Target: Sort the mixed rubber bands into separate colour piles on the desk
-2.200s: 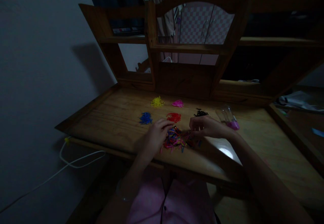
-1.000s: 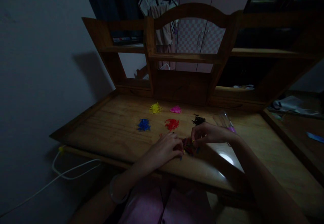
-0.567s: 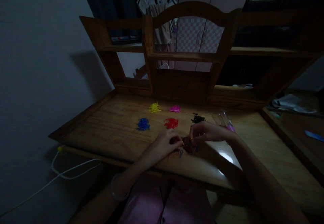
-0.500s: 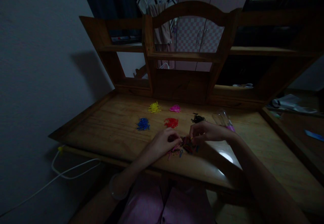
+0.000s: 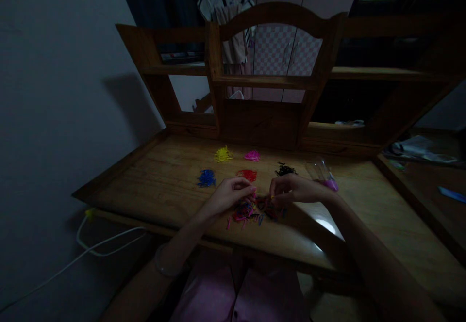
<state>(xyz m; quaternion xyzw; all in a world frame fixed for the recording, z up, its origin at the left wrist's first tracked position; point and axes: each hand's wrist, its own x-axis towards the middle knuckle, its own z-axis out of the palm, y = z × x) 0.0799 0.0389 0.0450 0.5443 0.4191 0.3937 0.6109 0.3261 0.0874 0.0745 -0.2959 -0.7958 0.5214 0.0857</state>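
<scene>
A mixed pile of small coloured plastic clips [image 5: 245, 211], thin and loop-shaped, lies near the desk's front edge. My left hand [image 5: 231, 193] is over the pile's left side, its thumb and fingertips pinched on a pink clip [image 5: 254, 192]. Close by on the right, my right hand [image 5: 293, 189] also pinches, with a small yellow clip [image 5: 272, 197] at its fingertips. Farther back lie single-colour heaps: blue clips [image 5: 207, 178], yellow clips [image 5: 223, 154], pink clips [image 5: 252, 155], red clips [image 5: 247, 175] and black clips [image 5: 286, 169].
A clear container with a purple part [image 5: 330, 184] lies beyond my right wrist. The wooden desk [image 5: 145, 181] has a shelf unit [image 5: 262, 82] along its back. A white cable [image 5: 109, 239] loops down at the left, beside the wall.
My left hand has lifted slightly back and left, uncovering more of the mixed pile, and a pink clip shows at its fingertips. The right hand has shifted slightly left.
</scene>
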